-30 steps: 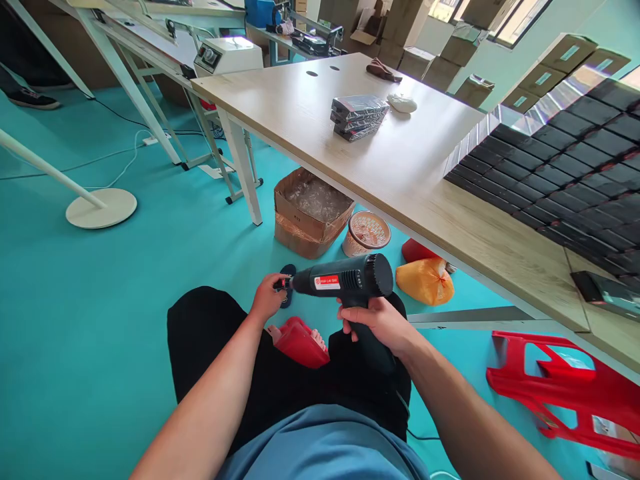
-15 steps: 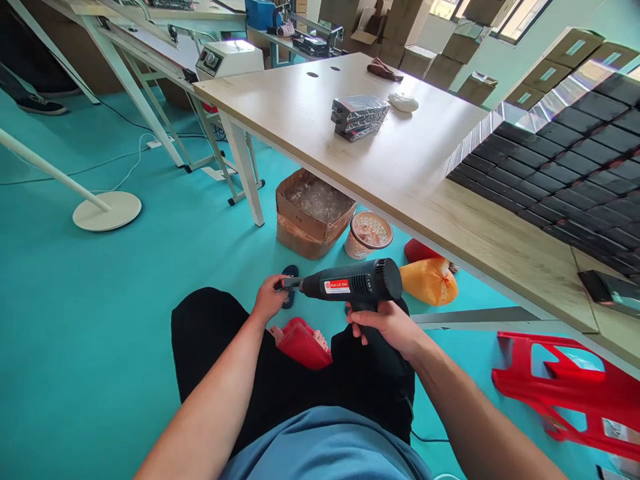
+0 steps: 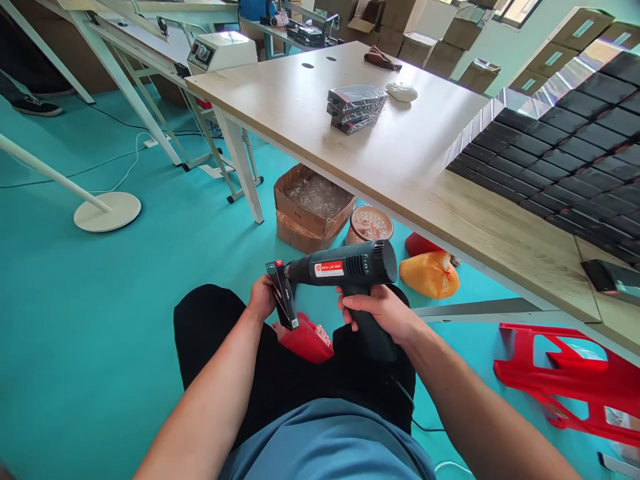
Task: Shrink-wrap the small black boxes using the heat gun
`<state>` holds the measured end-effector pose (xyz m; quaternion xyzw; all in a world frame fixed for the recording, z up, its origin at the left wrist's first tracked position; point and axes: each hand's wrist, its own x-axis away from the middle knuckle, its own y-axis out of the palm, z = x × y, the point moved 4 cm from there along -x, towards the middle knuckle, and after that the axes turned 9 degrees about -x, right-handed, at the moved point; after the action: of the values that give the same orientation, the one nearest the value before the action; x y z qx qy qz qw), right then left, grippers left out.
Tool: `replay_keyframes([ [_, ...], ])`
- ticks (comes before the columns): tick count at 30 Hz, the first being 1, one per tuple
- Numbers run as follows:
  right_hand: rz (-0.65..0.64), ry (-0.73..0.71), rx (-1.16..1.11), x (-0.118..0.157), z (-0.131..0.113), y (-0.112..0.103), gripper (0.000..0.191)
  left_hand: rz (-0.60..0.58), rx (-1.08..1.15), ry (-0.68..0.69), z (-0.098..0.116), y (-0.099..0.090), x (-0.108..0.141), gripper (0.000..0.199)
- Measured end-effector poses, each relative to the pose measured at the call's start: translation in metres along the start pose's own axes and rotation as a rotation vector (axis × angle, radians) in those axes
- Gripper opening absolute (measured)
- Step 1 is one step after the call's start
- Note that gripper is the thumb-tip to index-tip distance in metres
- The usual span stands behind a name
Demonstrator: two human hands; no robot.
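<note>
Teal floor [image 3: 125, 320] below; left hand [image 3: 261, 298] clasping a slim black box [image 3: 283, 297], right hand [image 3: 381, 311] a heat gun [image 3: 345, 263].
Against the left hand, the box seems light, stiff, slick: pinch its edges; the heat gun, likely heavier, wants its handle.

The one head-worn view looks forward and steeply down from just above a blue shirt [image 3: 330, 440], with the left hand [image 3: 261, 298] and right hand [image 3: 380, 310] near, the wood-topped table [image 3: 400, 157] beyond and stacked cartons [image 3: 557, 61] far off, upper right.
</note>
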<state>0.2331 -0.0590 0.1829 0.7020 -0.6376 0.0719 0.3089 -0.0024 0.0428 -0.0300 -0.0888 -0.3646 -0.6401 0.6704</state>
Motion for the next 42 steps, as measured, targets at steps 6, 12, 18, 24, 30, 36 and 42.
replay_keyframes([
  [6,-0.166,0.144,0.214,0.024,0.018,0.013,0.019,-0.009,0.15,-0.054,0.013,0.0,0.01,0.047],
  [12,-0.165,0.299,0.377,0.054,0.037,-0.001,0.013,-0.027,0.17,-0.081,0.017,0.003,0.015,0.046],
  [18,-0.047,0.279,0.158,0.054,0.046,-0.028,0.026,-0.119,0.173,-0.214,0.022,0.013,0.031,0.06],
  [24,0.213,0.145,-0.134,0.002,0.043,-0.05,0.036,-0.408,0.229,-0.306,0.022,0.022,0.05,0.077],
  [30,0.024,0.078,-0.083,-0.028,0.007,-0.01,0.025,-0.268,0.049,-0.306,0.014,0.016,0.04,0.054],
  [36,-0.285,0.179,0.372,0.012,-0.005,-0.009,0.012,-0.294,0.192,-0.238,0.024,0.018,0.045,0.061],
  [42,-0.152,0.198,0.289,0.025,0.011,-0.01,0.018,-0.31,0.2,-0.309,0.02,0.02,0.043,0.067],
])
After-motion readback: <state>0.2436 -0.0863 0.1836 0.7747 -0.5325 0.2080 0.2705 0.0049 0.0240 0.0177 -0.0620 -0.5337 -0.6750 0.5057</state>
